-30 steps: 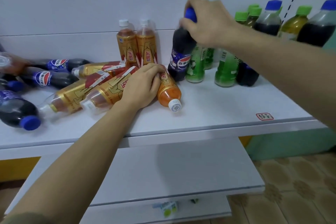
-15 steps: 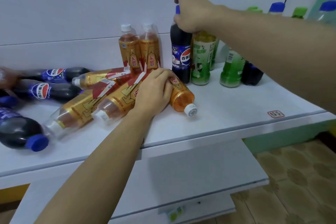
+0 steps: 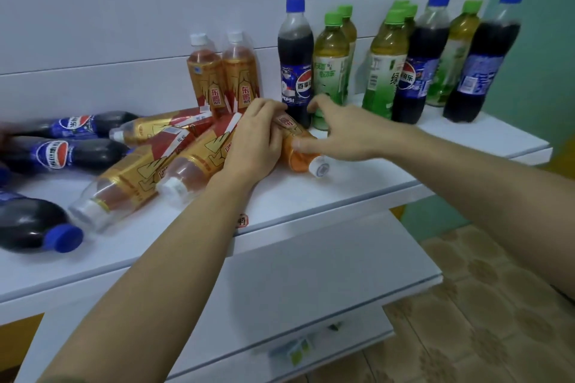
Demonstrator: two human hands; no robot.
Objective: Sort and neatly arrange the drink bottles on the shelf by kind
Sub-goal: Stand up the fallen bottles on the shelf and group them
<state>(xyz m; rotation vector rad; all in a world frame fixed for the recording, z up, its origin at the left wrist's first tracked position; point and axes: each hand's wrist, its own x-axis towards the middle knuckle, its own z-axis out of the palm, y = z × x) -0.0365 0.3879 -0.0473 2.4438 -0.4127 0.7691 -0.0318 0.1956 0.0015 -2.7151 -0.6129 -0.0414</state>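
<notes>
I see my left hand [image 3: 253, 141] curled over a lying gold bottle [image 3: 297, 146] mid-shelf [image 3: 357, 186]; its long axis runs back-to-front, white cap [image 3: 320, 168] toward the shelf's front edge. My right hand [image 3: 337, 130], fingers spread, has its thumb on that bottle. Just behind, a cola bottle [image 3: 295, 62] stands upright.
</notes>
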